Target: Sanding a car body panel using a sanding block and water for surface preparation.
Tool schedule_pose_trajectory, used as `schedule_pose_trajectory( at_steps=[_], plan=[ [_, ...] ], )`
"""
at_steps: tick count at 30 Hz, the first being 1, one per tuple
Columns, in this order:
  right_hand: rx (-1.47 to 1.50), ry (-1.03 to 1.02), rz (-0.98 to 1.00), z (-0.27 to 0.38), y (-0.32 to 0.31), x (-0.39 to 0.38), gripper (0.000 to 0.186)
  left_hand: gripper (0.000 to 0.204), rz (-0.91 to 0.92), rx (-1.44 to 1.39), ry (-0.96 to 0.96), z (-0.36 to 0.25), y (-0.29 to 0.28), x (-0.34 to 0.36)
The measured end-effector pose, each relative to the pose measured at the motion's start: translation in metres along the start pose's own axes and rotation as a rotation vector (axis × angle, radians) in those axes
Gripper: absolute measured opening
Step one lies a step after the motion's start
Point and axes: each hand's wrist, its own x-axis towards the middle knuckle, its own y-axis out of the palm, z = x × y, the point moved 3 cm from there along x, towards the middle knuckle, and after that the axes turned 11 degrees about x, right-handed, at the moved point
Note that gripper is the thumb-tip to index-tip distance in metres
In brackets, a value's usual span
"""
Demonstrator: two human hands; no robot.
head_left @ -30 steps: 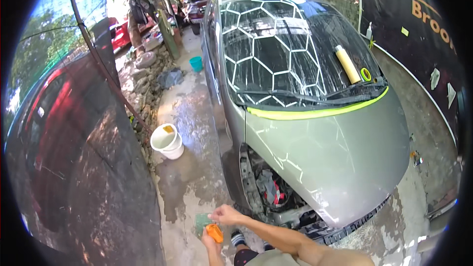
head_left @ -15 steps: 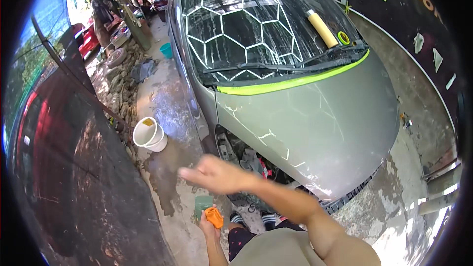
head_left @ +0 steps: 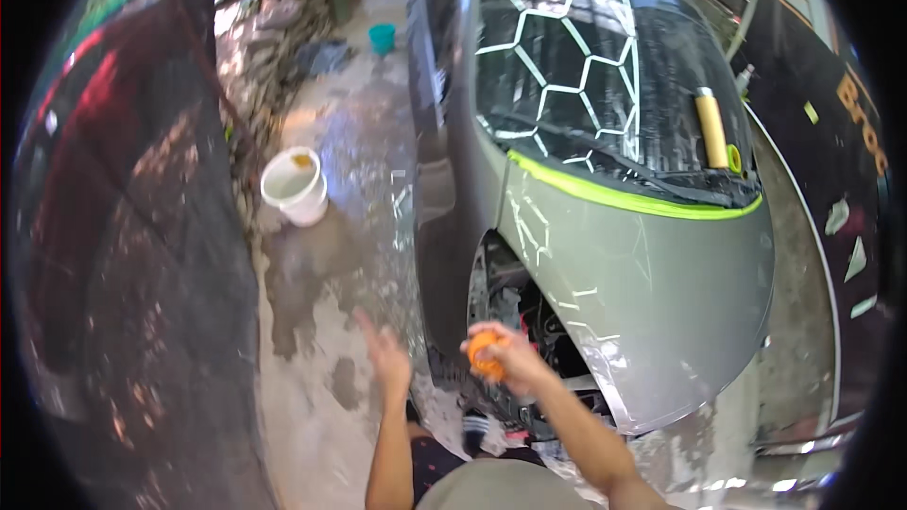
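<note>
Right hand (head_left: 516, 359) is gripping the orange thing (head_left: 486, 356), fingers closing round it; blur is hiding its long axis, can't tell. Left hand (head_left: 387, 359) is hanging open and looks empty, also blurring. Orange thing is sitting at 3 o'clock from left hand, well apart from it; right hand is the nearer one. Hood (head_left: 671, 293) is lying at 2 o'clock from the orange thing, windshield (head_left: 557, 57) near 12. Concrete floor (head_left: 316, 425) is showing damp patches; white bucket (head_left: 304, 200) is standing at 11 from left hand, dark mesh (head_left: 142, 255) hanging at 9.
</note>
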Motion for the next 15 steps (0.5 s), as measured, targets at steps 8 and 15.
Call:
schedule_pose_trajectory(
  at_steps=[8,15],
  plan=[
    [-1.24,-0.119,-0.007,0.157,0.059,0.131,0.01,0.064,0.265,0.135,0.731,-0.01,0.133,0.014],
    [-1.522,-0.509,-0.126,0.22,0.096,0.197,0.011,0.056,0.215,-0.016,0.739,-0.132,0.187,0.199]
  ],
)
